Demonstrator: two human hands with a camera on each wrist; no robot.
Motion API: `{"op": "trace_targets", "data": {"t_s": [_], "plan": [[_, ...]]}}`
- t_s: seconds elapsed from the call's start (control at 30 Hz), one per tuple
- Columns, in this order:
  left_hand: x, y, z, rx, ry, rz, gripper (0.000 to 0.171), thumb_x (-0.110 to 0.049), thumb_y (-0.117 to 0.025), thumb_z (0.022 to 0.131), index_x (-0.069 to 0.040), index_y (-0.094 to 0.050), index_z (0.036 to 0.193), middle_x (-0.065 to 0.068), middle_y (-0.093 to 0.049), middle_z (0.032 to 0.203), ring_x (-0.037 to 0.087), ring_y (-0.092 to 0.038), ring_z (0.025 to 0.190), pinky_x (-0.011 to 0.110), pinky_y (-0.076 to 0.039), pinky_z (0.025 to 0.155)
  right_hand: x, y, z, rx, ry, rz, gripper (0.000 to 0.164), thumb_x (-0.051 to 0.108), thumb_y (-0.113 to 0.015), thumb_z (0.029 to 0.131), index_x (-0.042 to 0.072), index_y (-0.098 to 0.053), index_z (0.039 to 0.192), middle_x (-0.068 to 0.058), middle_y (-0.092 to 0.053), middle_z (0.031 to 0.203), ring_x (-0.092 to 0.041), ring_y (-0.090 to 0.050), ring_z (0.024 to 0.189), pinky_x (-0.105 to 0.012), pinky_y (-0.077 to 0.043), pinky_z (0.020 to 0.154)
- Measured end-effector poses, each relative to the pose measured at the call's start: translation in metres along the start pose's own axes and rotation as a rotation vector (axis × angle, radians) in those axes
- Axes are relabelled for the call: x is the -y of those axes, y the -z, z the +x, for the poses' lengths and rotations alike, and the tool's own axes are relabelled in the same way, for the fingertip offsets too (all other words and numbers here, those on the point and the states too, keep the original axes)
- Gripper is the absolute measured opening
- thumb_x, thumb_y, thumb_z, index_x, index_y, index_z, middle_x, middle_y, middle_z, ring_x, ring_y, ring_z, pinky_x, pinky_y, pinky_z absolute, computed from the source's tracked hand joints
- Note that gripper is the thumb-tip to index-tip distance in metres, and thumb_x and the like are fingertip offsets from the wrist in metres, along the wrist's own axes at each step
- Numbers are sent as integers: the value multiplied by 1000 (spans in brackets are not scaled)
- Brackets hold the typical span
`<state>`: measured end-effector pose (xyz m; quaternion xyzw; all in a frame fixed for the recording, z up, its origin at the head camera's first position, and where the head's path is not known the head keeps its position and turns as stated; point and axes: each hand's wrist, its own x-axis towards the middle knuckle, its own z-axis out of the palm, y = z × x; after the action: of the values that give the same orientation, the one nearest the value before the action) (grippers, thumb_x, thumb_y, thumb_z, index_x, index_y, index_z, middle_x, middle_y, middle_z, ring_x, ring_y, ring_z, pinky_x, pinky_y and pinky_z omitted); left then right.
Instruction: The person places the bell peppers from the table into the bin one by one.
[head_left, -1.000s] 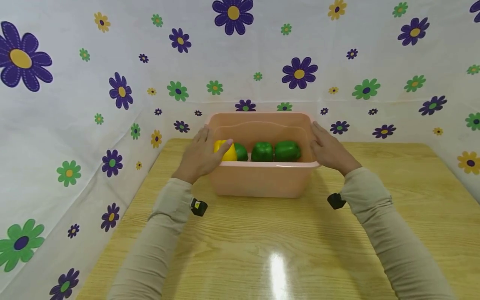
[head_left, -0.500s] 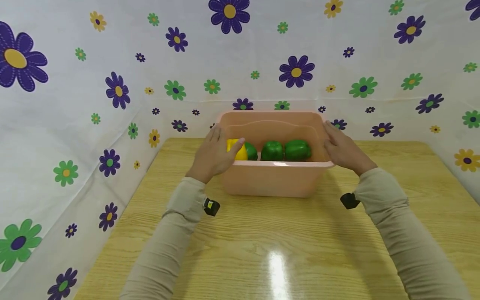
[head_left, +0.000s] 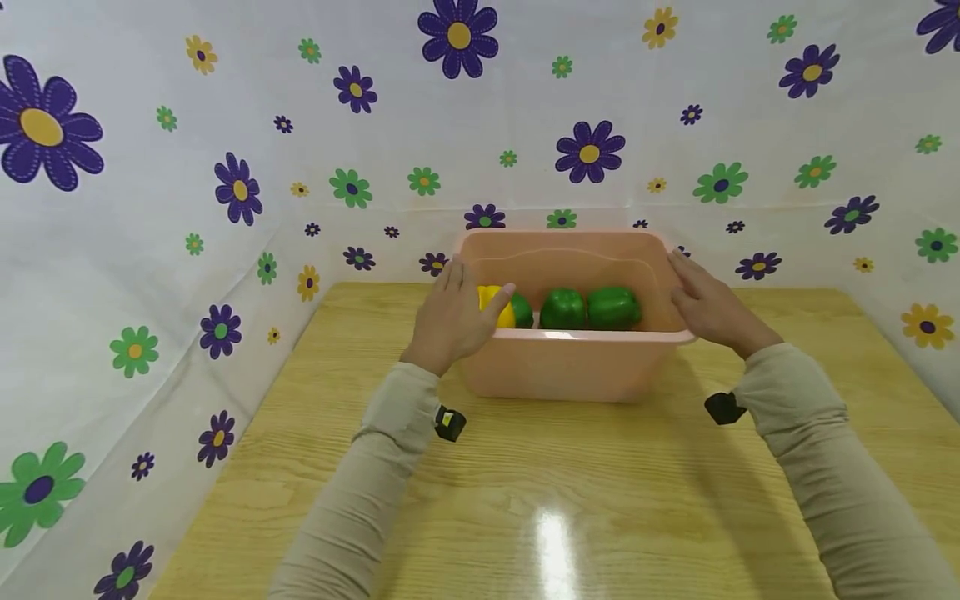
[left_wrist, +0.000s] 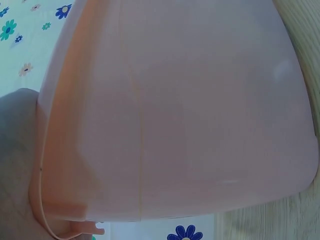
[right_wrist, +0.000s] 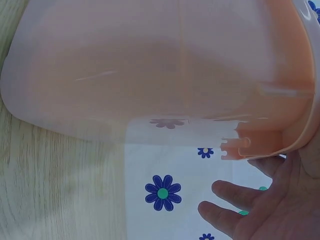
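Note:
A peach plastic bin (head_left: 558, 367) stands on the table near its back edge. Inside lie a yellow bell pepper (head_left: 497, 302) and several green bell peppers (head_left: 562, 308), one partly hidden behind the yellow one. My left hand (head_left: 453, 321) rests on the bin's left rim, fingers straight and thumb stretched over the front corner. Against the right rim presses my right hand (head_left: 716, 308), its thumb at the edge. The right wrist view shows fingers (right_wrist: 230, 200) of that hand spread and fairly straight outside the rim. In the left wrist view, the bin's side wall (left_wrist: 200, 110) covers most of the picture.
A wood-grain table (head_left: 525, 475) carries the bin, with a bright reflection at its front middle. White cloth (head_left: 420, 100) with purple, green and yellow flowers hangs behind the bin and at the left side.
Both hands and the bin, with the peppers in it, have moved to the right along the table. The hands keep their places on the rim; the head view has shifted slightly.

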<state>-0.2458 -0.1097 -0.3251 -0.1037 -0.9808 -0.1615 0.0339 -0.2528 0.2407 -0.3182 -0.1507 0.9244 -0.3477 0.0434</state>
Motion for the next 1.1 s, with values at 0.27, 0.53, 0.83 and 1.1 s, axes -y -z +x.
{"op": "trace_targets", "data": {"t_s": [0.27, 0.53, 0.83, 1.1], "plan": [[-9, -4, 0, 3, 23, 9, 98, -72, -21, 101, 6, -11, 160, 21, -6, 168, 32, -6, 156, 42, -10, 126, -6, 4, -3, 16, -8, 27, 60, 14, -29, 109, 1, -1, 161, -21, 5, 167, -42, 4, 153, -60, -2, 122], [-11, -5, 0, -20, 27, 5, 97, -71, -22, 101, 6, -13, 159, 21, -7, 168, 33, -8, 155, 42, -11, 126, -6, 8, -2, 10, -7, 37, 61, 10, -30, 108, 2, 0, 161, -21, 6, 167, -41, 5, 153, -58, -2, 123], [-16, -4, 1, -25, 29, 17, 97, -71, -22, 101, 5, -15, 159, 21, -8, 168, 33, -9, 155, 41, -12, 126, -7, 10, -2, 16, -19, 33, 61, 13, -29, 109, 1, 1, 161, -22, 7, 167, -41, 6, 153, -57, -1, 123], [-17, -5, 1, -11, 15, 23, 96, -71, -22, 101, 5, -15, 159, 22, -8, 168, 33, -7, 155, 40, -9, 126, -10, 9, -4, 11, -2, 44, 60, 11, -28, 109, -1, 1, 160, -23, 7, 167, -41, 6, 153, -57, -1, 123]]}}
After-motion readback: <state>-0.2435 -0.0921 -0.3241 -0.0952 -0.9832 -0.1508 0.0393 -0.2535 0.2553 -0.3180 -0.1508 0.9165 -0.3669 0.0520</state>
